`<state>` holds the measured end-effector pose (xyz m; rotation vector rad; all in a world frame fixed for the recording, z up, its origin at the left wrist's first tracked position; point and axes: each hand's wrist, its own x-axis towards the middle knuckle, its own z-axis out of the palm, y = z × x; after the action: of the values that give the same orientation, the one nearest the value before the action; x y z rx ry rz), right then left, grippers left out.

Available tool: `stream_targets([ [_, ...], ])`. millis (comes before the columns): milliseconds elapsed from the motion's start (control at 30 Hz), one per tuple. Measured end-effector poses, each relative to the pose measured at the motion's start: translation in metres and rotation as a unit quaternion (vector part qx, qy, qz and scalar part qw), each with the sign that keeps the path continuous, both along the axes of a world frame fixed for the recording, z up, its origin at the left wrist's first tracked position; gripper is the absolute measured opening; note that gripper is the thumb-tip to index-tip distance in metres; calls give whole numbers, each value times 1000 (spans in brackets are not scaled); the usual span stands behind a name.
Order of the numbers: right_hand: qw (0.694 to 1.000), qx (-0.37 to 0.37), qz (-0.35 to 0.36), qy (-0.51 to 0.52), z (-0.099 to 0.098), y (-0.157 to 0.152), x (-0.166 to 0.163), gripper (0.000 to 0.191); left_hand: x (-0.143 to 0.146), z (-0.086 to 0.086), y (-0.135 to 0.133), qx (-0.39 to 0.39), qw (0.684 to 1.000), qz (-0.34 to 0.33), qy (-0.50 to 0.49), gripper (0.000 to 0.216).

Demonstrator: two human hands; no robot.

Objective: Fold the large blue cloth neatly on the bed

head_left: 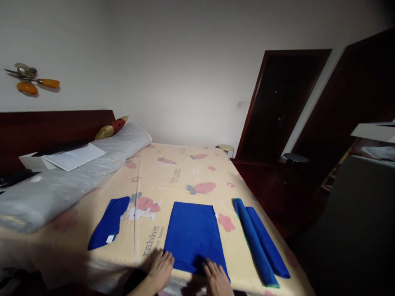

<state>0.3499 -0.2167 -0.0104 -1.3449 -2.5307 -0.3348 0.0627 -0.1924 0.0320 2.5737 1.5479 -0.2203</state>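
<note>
A flat blue cloth (194, 234), folded into a rectangle, lies on the bed in front of me. My left hand (162, 269) rests at its near left corner, fingers stretched out and touching the edge. Toward the near right corner, my right hand (217, 279) lies on the cloth with its fingers apart. Off to the left is a smaller folded blue cloth (108, 222) with a white tag. Two rolled pieces of cloth lie side by side on the right: a teal-blue roll (256, 246) with green edging and a plain blue roll (268, 244).
The bed (185, 164) has a cream sheet with rabbits and carrots. Along the headboard (55, 123) are a long grey bolster (92, 164), white papers (74, 156) and a red-gold cushion (112, 128). Stools (295, 158) stand beyond; a grey surface (364, 213) is at right.
</note>
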Motion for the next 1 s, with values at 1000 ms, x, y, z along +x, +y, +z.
stream_targets([
  [1000,990,60,130,-7,-26,-3,-27,32,39,-10,-22,-53,976,-191,-95,54],
])
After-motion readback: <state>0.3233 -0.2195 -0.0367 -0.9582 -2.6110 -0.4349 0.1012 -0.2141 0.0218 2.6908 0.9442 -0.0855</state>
